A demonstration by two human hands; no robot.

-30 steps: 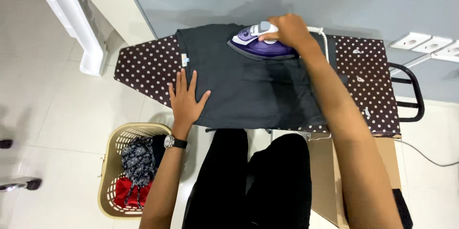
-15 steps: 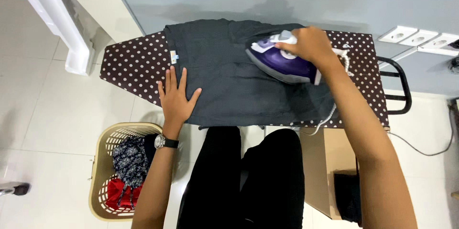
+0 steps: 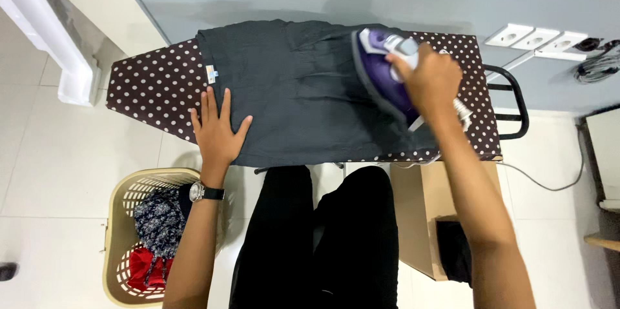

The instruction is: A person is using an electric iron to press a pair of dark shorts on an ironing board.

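Note:
A dark grey garment [image 3: 303,89] lies spread on a brown ironing board [image 3: 152,86] with white dots. My right hand [image 3: 429,80] grips the handle of a purple and white iron [image 3: 381,70], which rests on the garment's right part. My left hand [image 3: 216,131] lies flat, fingers spread, on the garment's near left corner. A watch is on my left wrist.
A beige laundry basket [image 3: 126,199] with dark and red clothes stands on the tiled floor at the lower left. A cardboard box [image 3: 420,212] sits under the board's right end. White wall sockets [image 3: 539,38] and a cable are at the right.
The iron in my right hand has slid from the garment's far edge toward its right part. My left hand has stayed flat on the near left corner.

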